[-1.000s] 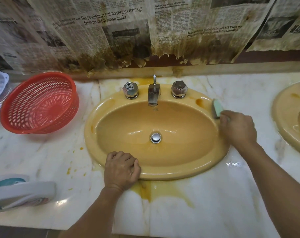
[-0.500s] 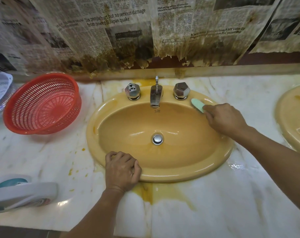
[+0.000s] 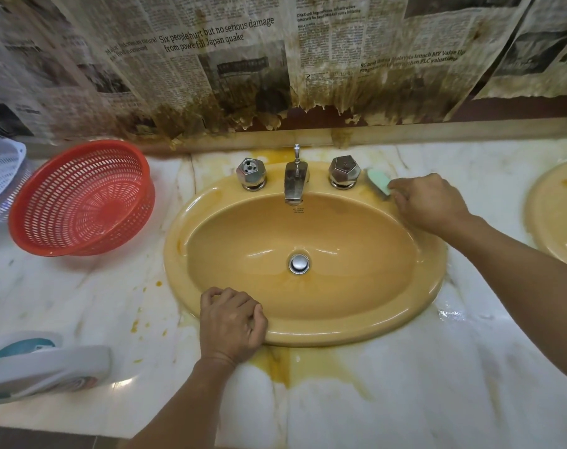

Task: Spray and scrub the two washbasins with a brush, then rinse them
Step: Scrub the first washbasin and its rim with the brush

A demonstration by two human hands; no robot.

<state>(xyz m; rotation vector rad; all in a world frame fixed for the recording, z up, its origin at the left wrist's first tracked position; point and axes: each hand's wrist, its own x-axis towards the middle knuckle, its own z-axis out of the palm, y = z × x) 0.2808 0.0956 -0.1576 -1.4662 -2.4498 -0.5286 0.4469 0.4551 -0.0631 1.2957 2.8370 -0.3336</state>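
**Entry: washbasin 1 of 2, scrub stage, brush now at the back rim**

Nearest you: your left hand (image 3: 231,322), fingers curled and holding nothing, is braced on the near rim of the washbasin (image 3: 340,335) and has not moved in the last 1 s. Beyond it: your right hand (image 3: 428,202) grips the green brush (image 3: 377,181). The brush has travelled from the side rim up to the back rim and is now just beside the right tap handle (image 3: 343,171). Judged: the rim pass is reaching the taps, with the left rim and rinse still due. Right of your right hand: the second washbasin (image 3: 551,215), stained and apparently still to be scrubbed.
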